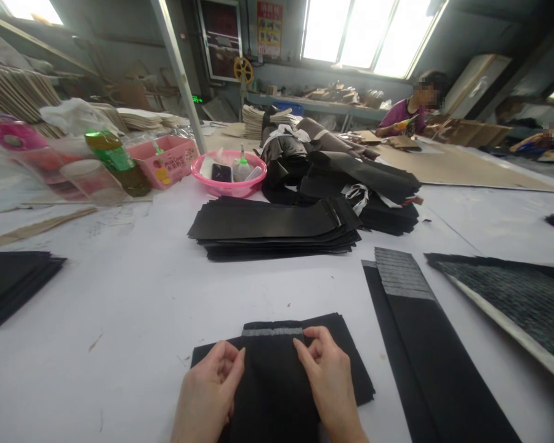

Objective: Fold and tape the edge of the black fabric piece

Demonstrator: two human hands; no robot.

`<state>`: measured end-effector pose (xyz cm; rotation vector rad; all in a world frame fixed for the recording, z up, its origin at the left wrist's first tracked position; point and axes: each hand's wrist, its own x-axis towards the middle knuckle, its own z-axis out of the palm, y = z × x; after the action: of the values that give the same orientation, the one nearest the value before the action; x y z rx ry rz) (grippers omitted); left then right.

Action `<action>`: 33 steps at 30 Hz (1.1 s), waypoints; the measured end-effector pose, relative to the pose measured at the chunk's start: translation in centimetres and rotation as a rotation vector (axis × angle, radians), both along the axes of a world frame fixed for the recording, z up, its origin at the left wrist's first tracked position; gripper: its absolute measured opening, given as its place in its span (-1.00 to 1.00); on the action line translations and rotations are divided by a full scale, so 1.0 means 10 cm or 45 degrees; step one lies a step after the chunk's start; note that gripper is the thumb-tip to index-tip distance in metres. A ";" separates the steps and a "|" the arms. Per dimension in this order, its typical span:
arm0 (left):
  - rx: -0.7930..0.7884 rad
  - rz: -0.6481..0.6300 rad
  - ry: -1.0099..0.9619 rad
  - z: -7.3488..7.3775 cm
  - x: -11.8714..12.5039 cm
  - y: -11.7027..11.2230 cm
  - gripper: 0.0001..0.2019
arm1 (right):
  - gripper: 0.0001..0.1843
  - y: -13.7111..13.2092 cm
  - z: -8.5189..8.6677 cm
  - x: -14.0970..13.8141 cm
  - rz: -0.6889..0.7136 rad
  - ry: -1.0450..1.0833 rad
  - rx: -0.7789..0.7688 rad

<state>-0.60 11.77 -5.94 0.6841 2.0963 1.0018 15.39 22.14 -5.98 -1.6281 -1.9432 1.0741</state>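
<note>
A black strip of sheet material [274, 381] with a narrow grey band along its far end lies across other black pieces [346, 351] in front of me. At the strip's left edge, my left hand [215, 381] pinches it between thumb and forefinger. My right hand [327, 372] grips its right edge near the grey band, thumb on top. To the right lie long black strips [436, 357], their far ends showing stepped grey bands. Beyond my hands rests a stack of black pieces [268, 224].
A pink basin [228, 187] holding a phone and bottles stands behind the stack, beside heaped black material [346, 175]. At left are a pink box [164, 163], a green-labelled bottle [117, 161] and more black pieces [16, 283]. A co-worker [413, 114] sits across the table.
</note>
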 end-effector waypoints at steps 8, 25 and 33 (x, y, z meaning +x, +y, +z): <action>0.005 -0.005 -0.010 0.01 -0.01 0.01 -0.53 | -0.75 0.00 0.00 -0.01 -0.031 0.038 0.031; -0.010 -0.011 0.009 -0.02 -0.01 -0.01 -0.54 | -0.74 0.01 0.00 -0.02 -0.011 0.005 0.002; 0.001 -0.020 0.013 -0.02 -0.02 0.00 -0.58 | -0.75 0.01 -0.03 -0.03 0.004 -0.056 0.042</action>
<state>-0.82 11.78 -6.10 0.7068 2.0962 0.9926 15.07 22.29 -6.29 -1.6445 -1.9816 1.0103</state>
